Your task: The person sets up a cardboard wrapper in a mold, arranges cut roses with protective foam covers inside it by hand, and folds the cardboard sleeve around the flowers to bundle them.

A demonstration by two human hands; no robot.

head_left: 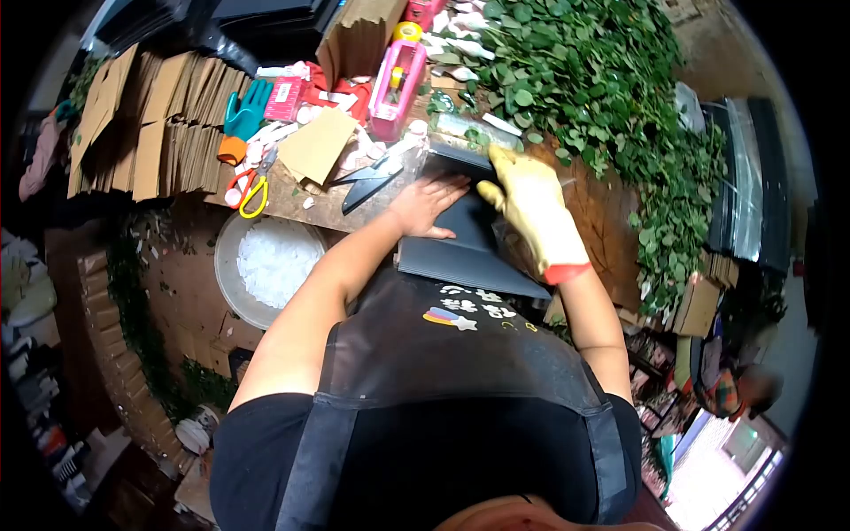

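A black folded board [469,262], apparently corrugated plastic, lies at the table's front edge against my apron. One of its flaps [460,157] stands up at the far side. My left hand [427,205] is bare and rests flat on the board's left part, fingers stretched out. My right hand [533,202] wears a pale yellow rubber glove with a red cuff. Its thumb and fingers close around the right end of the raised flap; the fingertips are partly hidden. Left of my bare hand lie black-bladed scissors [367,188].
Leafy green stems [575,71] are heaped at the back right. A pink tape dispenser [390,93], brown cardboard pieces [315,146], red-and-yellow-handled scissors [253,190] and a teal glove [248,111] lie leftward. Below stands a tub [228,292] of white scraps. Cardboard stacks [181,124] stand far left.
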